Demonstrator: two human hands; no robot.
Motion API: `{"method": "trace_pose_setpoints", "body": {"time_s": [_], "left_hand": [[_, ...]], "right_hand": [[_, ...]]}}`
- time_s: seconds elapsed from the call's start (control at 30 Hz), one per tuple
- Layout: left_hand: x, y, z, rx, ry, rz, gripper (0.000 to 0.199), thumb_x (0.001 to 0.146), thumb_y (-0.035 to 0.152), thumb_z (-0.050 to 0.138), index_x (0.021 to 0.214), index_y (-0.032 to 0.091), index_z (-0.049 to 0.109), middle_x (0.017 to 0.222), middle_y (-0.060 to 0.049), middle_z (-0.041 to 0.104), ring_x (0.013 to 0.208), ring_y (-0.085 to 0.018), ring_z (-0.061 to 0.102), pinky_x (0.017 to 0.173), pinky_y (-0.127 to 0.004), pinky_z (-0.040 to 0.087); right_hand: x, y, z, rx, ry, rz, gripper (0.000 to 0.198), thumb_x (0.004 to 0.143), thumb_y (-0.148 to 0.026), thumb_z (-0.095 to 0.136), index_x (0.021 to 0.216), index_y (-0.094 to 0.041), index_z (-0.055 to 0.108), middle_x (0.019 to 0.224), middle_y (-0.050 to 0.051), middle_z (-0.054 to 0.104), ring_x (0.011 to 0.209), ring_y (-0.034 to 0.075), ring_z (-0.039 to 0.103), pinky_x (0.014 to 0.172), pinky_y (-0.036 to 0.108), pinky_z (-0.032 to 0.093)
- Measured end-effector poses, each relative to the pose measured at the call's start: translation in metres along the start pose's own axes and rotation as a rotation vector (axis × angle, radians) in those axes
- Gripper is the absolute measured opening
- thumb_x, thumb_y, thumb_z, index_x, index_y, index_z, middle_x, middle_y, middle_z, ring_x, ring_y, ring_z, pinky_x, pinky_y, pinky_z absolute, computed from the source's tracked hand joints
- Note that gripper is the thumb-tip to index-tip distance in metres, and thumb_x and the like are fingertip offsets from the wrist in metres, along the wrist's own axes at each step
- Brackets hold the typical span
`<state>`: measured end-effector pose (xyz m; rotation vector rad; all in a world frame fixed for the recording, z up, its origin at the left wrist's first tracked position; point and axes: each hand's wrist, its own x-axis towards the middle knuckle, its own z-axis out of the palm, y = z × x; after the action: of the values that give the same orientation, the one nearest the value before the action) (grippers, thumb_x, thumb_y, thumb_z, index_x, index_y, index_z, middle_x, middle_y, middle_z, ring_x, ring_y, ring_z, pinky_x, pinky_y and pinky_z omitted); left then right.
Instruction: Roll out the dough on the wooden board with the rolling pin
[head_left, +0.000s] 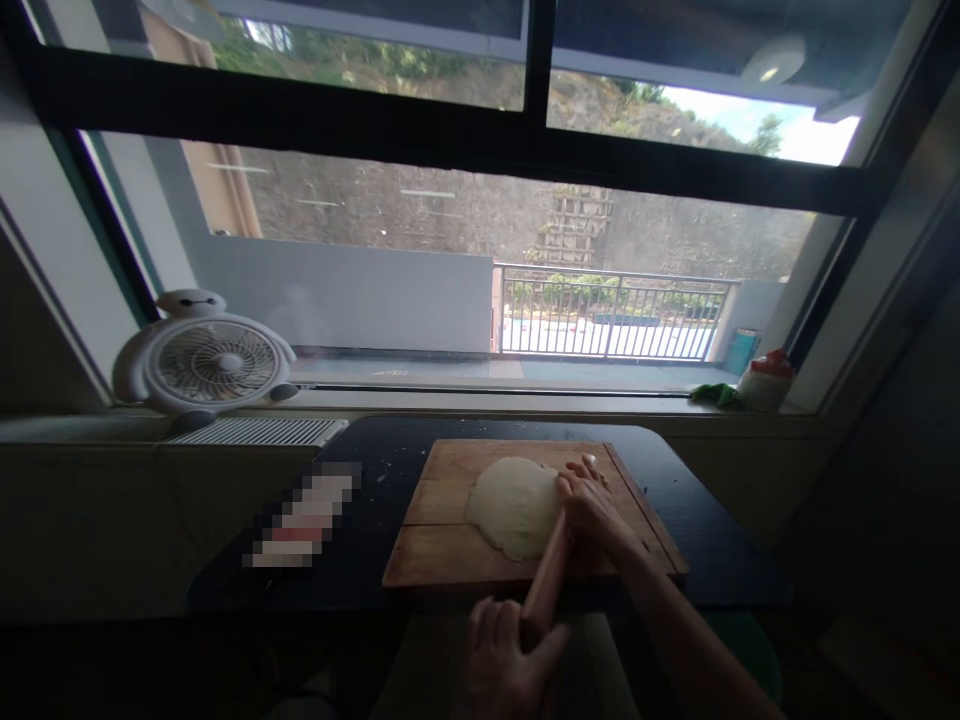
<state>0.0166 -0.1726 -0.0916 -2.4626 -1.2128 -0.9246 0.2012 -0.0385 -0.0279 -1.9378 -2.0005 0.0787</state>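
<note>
A pale, flattened sheet of dough (514, 507) lies on a wooden board (435, 555), rounded with a slightly uneven edge. Across the dough's right edge runs a wooden rolling pin (549, 575), slanting from the far right toward my body. My right hand (591, 505) is closed over its far part, just right of the dough. Past the board's front edge, my left hand (510, 655) grips the near end, thumb to the right. Both palms hide parts of the pin.
The board rests on a dark table (697, 520) with pale specks at its left. A blurred-out object (307, 515) lies left of the board. On the window ledge stand a white fan (217, 360), a green cloth (716, 395) and a white container with an orange top (766, 380).
</note>
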Motion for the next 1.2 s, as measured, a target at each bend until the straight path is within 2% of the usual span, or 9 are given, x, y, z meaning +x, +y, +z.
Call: {"method": "trace_pose_setpoints", "body": {"time_s": [0.13,0.3,0.4,0.5,0.63,0.8,0.9,1.03,1.2], "left_hand": [[-0.006,0.001,0.01,0.037,0.041,0.023,0.047,0.075,0.021,0.054,0.119,0.036,0.055,0.085,-0.005,0.058,0.079,-0.021,0.055,0.075,-0.037,0.045],[0.002,-0.03,-0.018,0.088,0.004,0.012,0.055,0.087,0.03,0.043,0.14,0.02,0.03,0.11,-0.01,0.061,0.082,-0.018,0.06,0.066,-0.028,0.047],[0.018,-0.048,-0.041,0.139,-0.073,-0.172,0.044,0.092,0.031,0.039,0.135,0.024,0.039,0.092,-0.004,0.063,0.077,-0.016,0.059,0.067,-0.028,0.044],[0.033,-0.055,-0.053,0.175,-0.121,-0.241,0.034,0.091,0.036,0.041,0.123,0.029,0.052,0.085,-0.001,0.059,0.075,-0.016,0.057,0.07,-0.031,0.042],[0.043,-0.041,-0.052,0.102,-0.145,-0.213,0.034,0.088,0.032,0.048,0.122,0.028,0.053,0.089,-0.002,0.057,0.08,-0.018,0.054,0.073,-0.033,0.041],[0.048,-0.014,-0.048,-0.027,-0.189,-0.173,0.04,0.084,0.028,0.054,0.124,0.025,0.05,0.096,-0.003,0.058,0.088,-0.02,0.053,0.084,-0.038,0.039],[0.054,-0.015,-0.048,-0.048,-0.211,-0.168,0.035,0.085,0.029,0.053,0.12,0.026,0.053,0.096,-0.003,0.059,0.089,-0.02,0.053,0.085,-0.039,0.038],[0.065,-0.039,-0.046,0.019,-0.219,-0.165,0.028,0.089,0.028,0.046,0.114,0.023,0.056,0.093,-0.004,0.06,0.089,-0.021,0.053,0.086,-0.041,0.035],[0.084,-0.083,-0.044,0.151,-0.236,-0.19,0.032,0.089,0.031,0.046,0.118,0.021,0.054,0.096,-0.006,0.061,0.092,-0.022,0.053,0.087,-0.041,0.035]], "right_hand": [[-0.016,0.017,0.0,-0.036,0.063,0.024,0.044,0.092,-0.028,0.024,0.123,-0.018,0.053,0.139,0.007,0.041,0.136,0.021,0.016,0.109,0.039,0.009],[0.023,-0.029,0.009,0.032,0.073,0.012,0.039,0.09,-0.028,0.028,0.1,-0.018,0.065,0.12,0.009,0.057,0.132,0.025,0.024,0.107,0.041,0.009],[0.054,-0.058,0.014,0.06,0.082,0.001,0.039,0.089,-0.028,0.031,0.106,-0.013,0.062,0.123,0.012,0.054,0.131,0.027,0.025,0.106,0.043,0.011],[0.064,-0.068,0.015,0.072,0.076,-0.029,0.038,0.088,-0.025,0.031,0.108,-0.014,0.062,0.123,0.012,0.054,0.132,0.025,0.024,0.105,0.039,0.015],[0.033,-0.044,0.011,0.063,0.07,-0.024,0.041,0.088,-0.025,0.029,0.115,-0.019,0.059,0.129,0.008,0.051,0.133,0.024,0.025,0.106,0.037,0.018],[-0.035,0.009,0.009,-0.062,0.116,-0.044,0.047,0.091,-0.03,0.022,0.125,-0.02,0.053,0.137,0.004,0.044,0.137,0.022,0.015,0.11,0.039,0.007],[-0.045,0.016,0.008,-0.127,0.144,-0.066,0.049,0.092,-0.031,0.021,0.131,-0.018,0.047,0.14,0.005,0.041,0.138,0.021,0.013,0.11,0.039,0.006],[-0.005,-0.013,0.006,-0.022,0.068,-0.047,0.044,0.092,-0.029,0.023,0.116,-0.022,0.059,0.133,0.005,0.048,0.135,0.024,0.017,0.107,0.042,0.014],[0.069,-0.054,0.01,0.038,0.021,-0.01,0.042,0.091,-0.029,0.027,0.103,-0.013,0.064,0.119,0.015,0.056,0.127,0.029,0.03,0.099,0.044,0.026]]}}
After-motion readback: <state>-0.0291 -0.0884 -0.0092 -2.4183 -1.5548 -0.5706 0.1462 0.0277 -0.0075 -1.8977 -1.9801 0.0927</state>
